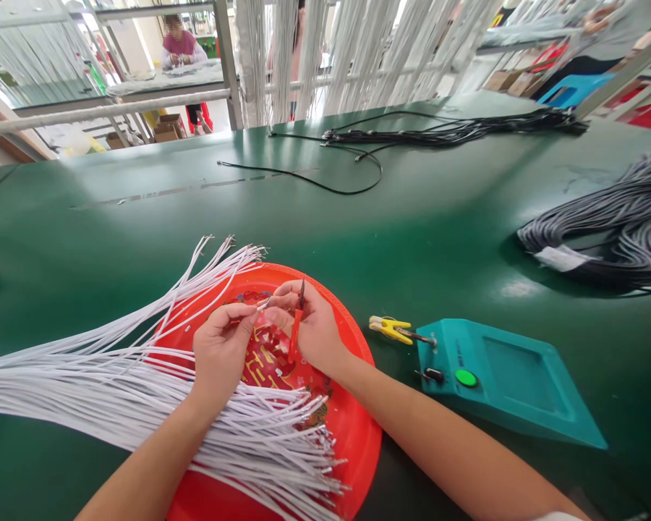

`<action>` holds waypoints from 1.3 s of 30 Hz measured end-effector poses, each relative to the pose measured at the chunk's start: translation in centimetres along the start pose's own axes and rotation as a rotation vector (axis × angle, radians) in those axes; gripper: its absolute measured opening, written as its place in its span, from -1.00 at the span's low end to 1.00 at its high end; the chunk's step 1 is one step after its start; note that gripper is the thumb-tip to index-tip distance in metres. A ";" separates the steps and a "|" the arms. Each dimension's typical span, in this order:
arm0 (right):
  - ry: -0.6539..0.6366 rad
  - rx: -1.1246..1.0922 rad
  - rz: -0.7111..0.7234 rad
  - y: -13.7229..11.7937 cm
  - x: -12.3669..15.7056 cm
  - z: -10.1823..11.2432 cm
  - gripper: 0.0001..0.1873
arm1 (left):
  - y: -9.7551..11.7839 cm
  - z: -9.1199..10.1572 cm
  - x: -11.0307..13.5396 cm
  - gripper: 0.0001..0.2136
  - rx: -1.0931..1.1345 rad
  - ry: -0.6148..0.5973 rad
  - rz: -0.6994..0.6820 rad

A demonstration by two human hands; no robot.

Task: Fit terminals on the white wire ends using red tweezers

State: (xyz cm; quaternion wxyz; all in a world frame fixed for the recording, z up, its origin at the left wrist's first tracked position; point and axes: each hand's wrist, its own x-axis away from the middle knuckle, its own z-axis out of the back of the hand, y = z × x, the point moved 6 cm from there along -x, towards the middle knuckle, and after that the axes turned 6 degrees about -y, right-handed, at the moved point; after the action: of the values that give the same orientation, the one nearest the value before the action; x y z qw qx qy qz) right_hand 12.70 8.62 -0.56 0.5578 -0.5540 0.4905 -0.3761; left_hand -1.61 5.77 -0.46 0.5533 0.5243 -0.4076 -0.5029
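white wire tip; between left hand and right hand fingertips

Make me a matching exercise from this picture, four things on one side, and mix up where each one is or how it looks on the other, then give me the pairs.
Things:
1. White cables
2. Red-handled tool
3. Teal box
4. Coiled grey cables

Places and states:
A. Near a yellow clip
B. Lying partly over the red tray
C. Has a white band around it
D. In the right hand

Right pairs: 1-B, 2-D, 3-A, 4-C
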 end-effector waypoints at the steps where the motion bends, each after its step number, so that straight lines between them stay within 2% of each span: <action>1: -0.002 0.083 0.042 -0.3 0.2 -0.1 -0.77 | 0.1 0.0 0.0 -0.88 -0.015 -0.009 -0.006; 4: 0.019 0.312 0.141 -1.0 0.7 -0.2 -0.90 | 0.2 -0.1 0.1 -0.89 -0.044 -0.024 -0.016; 6: 0.030 0.361 0.149 -1.2 0.7 -0.1 -0.94 | 0.2 0.0 0.1 -0.89 -0.049 -0.018 -0.015; 9: -0.005 0.173 0.024 -0.5 0.2 0.0 -0.86 | 0.1 0.0 0.1 -0.89 -0.034 -0.008 -0.008; 13: -0.096 -0.262 -0.300 1.9 -0.5 -0.4 -0.63 | -0.1 0.1 0.0 -0.88 0.002 0.011 0.018; 16: -0.044 -0.294 -0.377 2.8 -0.7 0.0 -0.61 | -0.1 0.2 -0.1 -0.86 0.022 0.036 0.019; 20: 0.037 -0.227 -0.226 1.8 -0.7 0.6 -0.69 | -0.3 0.2 -0.1 -0.84 0.040 0.033 0.051; 25: -0.022 -0.040 -0.019 0.3 -0.1 0.0 -0.72 | -0.1 0.0 0.0 -0.86 0.011 -0.006 0.063; 28: -0.036 0.057 0.028 0.1 0.1 -0.1 -0.77 | 0.2 -0.4 0.1 -0.88 -0.016 -0.045 0.046; 32: -0.081 0.219 0.084 -0.2 0.0 -0.1 -0.85 | -0.2 -0.8 0.1 -0.86 0.033 -0.093 0.121; 34: -0.093 0.387 0.153 -0.5 0.1 -0.1 -0.82 | -0.5 -0.7 0.0 -0.84 0.069 -0.088 0.159; 36: -0.099 0.529 0.226 -0.8 0.2 -0.2 -0.70 | -0.7 -0.6 0.0 -0.83 0.089 -0.072 0.181; 39: -0.019 0.607 0.198 -0.5 0.1 0.3 -0.66 | -0.9 -0.3 0.0 -0.81 0.108 -0.045 0.193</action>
State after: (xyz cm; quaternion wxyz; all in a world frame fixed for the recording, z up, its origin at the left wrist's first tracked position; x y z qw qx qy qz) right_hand 13.08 8.59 -0.14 0.7360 -0.3154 0.4021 -0.4441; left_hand -1.42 5.90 -1.44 0.5607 0.5001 -0.4952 -0.4362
